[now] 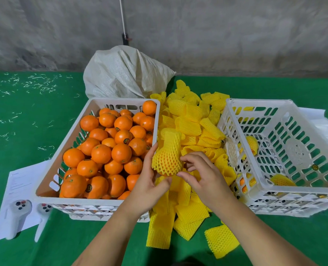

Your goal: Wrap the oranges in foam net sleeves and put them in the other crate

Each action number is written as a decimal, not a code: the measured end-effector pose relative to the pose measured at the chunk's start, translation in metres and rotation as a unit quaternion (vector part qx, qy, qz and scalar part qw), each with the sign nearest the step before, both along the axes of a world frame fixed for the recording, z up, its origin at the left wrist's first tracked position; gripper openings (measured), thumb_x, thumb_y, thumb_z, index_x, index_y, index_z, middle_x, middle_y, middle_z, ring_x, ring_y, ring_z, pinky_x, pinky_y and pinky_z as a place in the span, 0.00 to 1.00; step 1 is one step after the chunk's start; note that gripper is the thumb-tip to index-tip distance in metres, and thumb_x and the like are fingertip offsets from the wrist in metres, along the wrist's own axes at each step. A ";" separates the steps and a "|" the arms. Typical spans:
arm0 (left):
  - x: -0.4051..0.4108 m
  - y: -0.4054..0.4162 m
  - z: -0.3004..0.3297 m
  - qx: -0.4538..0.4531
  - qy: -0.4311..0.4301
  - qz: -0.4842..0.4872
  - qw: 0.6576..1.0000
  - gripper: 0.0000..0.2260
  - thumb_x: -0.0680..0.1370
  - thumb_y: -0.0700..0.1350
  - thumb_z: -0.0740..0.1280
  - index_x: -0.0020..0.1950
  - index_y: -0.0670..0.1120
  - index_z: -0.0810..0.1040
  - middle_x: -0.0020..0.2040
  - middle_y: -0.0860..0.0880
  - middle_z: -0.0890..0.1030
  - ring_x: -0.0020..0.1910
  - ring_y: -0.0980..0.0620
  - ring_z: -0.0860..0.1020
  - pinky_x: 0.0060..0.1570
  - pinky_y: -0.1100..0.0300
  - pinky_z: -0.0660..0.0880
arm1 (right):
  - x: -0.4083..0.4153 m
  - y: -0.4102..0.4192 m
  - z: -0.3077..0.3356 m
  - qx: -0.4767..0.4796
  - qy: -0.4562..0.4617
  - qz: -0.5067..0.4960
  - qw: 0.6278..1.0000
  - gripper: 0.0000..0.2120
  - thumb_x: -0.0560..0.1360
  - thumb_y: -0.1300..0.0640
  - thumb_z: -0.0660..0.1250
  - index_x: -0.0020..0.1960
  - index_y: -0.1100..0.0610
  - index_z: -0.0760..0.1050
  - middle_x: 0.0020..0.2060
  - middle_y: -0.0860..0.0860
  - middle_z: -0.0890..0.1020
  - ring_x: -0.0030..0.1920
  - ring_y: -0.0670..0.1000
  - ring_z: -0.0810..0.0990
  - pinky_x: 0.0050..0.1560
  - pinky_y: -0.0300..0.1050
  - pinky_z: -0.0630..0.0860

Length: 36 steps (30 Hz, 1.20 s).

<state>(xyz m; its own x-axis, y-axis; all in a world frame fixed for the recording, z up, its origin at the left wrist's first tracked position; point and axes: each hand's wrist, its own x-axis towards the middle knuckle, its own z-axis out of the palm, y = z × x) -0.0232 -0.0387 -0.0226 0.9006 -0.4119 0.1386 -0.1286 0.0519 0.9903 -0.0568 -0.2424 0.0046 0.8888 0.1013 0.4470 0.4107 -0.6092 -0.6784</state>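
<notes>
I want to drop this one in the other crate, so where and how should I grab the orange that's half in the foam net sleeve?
Probably best to grip the sleeved orange round its bulging lower end, where the net is stretched tight over the fruit, coming from the right with the right hand. The empty upper sleeve is floppy and would likely slip off. The left hand already supports its left side.

A rough grey concrete wall [217, 35] fills the view toward 12 o'clock. Below it spreads a green floor covering [25, 112], littered with pale shreds at 10 o'clock. A thin white pole [122, 16] leans against the wall.
</notes>
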 end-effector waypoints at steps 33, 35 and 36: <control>-0.003 -0.011 0.004 -0.004 -0.053 0.158 0.986 0.31 0.77 0.42 0.76 0.71 0.63 0.66 0.64 0.66 0.77 0.63 0.62 0.79 0.56 0.69 0.76 | -0.021 0.053 -0.017 0.121 0.047 -0.096 0.987 0.22 0.74 0.56 0.70 0.63 0.41 0.67 0.56 0.39 0.73 0.55 0.40 0.75 0.49 0.30 0.73; -0.005 -0.009 0.005 -0.001 -0.042 0.132 0.990 0.31 0.75 0.48 0.78 0.71 0.64 0.66 0.63 0.65 0.77 0.64 0.59 0.79 0.56 0.66 0.77 | -0.013 0.048 -0.013 0.139 0.102 -0.103 0.980 0.29 0.76 0.55 0.71 0.70 0.38 0.62 0.60 0.32 0.71 0.60 0.38 0.74 0.50 0.25 0.72; -0.005 -0.008 0.005 0.003 -0.038 0.121 0.992 0.33 0.74 0.49 0.79 0.72 0.62 0.65 0.63 0.64 0.77 0.63 0.57 0.79 0.56 0.65 0.78 | -0.010 0.046 -0.012 0.123 0.118 -0.103 0.980 0.31 0.78 0.55 0.70 0.74 0.39 0.61 0.64 0.33 0.71 0.62 0.37 0.73 0.51 0.23 0.70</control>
<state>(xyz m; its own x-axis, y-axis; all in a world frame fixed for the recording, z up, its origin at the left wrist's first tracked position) -0.0278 -0.0468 -0.0178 0.9600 -0.1866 0.2090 -0.2117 0.0052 0.9773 -0.0665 -0.1965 -0.0071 0.9602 -0.1772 0.2158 0.1105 -0.4687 -0.8764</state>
